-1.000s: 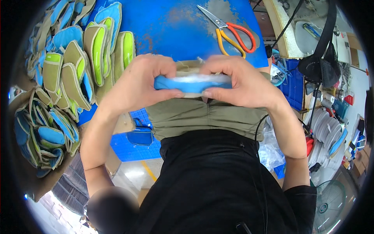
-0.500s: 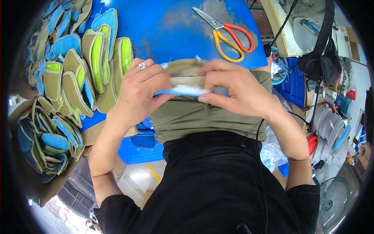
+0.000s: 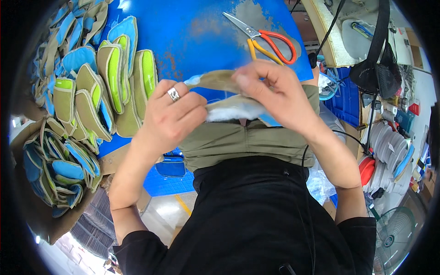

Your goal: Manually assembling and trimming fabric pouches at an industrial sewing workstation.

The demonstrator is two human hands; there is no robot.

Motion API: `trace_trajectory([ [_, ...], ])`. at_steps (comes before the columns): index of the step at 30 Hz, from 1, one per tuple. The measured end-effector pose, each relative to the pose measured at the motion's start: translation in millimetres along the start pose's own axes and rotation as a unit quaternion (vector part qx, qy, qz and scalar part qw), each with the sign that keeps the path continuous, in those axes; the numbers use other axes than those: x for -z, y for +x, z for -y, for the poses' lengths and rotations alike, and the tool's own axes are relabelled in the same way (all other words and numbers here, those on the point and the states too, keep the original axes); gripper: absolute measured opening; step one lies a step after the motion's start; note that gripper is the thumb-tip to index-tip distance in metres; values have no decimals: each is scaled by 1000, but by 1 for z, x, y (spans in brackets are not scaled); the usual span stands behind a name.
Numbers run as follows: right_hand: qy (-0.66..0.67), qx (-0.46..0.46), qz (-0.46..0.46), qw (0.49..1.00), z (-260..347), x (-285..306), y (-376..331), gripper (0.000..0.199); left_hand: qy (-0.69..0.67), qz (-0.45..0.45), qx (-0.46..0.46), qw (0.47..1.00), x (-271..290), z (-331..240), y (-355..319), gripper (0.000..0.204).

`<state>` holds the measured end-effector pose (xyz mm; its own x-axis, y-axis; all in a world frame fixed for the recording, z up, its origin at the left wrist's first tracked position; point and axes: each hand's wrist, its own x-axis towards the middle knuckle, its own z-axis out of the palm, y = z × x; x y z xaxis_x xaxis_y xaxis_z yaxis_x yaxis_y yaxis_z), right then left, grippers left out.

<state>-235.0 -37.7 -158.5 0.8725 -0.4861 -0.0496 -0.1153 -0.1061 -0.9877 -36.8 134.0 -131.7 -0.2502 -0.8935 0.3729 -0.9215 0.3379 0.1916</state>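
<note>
While both hands work at the near edge of the blue table (image 3: pixel 192 32), the items stand as follows:

- Left hand (image 3: pixel 172 117): ring on one finger, fingers curled and pressed together, pinching the left end of a padded piece (image 3: pixel 229 110).
- Right hand (image 3: pixel 275 98): fingers bent and closed, pinching the upper tan edge of the same piece from the right side.
- Padded piece: tan fabric on the outside, white and pale blue padding on the inside; held in the air between the two hands, just above the near edge of the table and in front of the person's olive shirt.
- Scissors (image 3: pixel 266 39): orange and yellow handles, blades closed as far as can be told; lying flat near the far right corner of the table, apart from both hands.
- Finished pads, standing row (image 3: pixel 119 78): tan with green or blue faces, packed upright side by side along the left edge of the table, near the left hand but not touching it.
- Further pads, heap (image 3: pixel 59 160): same kind, piled in a cardboard box beyond the left edge of the table, below the standing row.
- Electric fan (image 3: pixel 394 238): at floor level, lower right, well apart from the table.
</note>
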Motion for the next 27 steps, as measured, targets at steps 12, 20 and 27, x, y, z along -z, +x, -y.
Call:
trace_trajectory([
  [12, 55, 42, -50, 996, -11, 3, 2, 14, 14, -18, -49, 999, 12, -17, -11, 22],
  [20, -100, 222, 38, 969, 6, -5, -19, 20, 31, -62, -60, 996, 8, -16, -15, 24],
  [27, -74, 205, -55, 974, -4, -4, -12, 11, 31, -50, -42, 997, 13, -22, -17, 24],
])
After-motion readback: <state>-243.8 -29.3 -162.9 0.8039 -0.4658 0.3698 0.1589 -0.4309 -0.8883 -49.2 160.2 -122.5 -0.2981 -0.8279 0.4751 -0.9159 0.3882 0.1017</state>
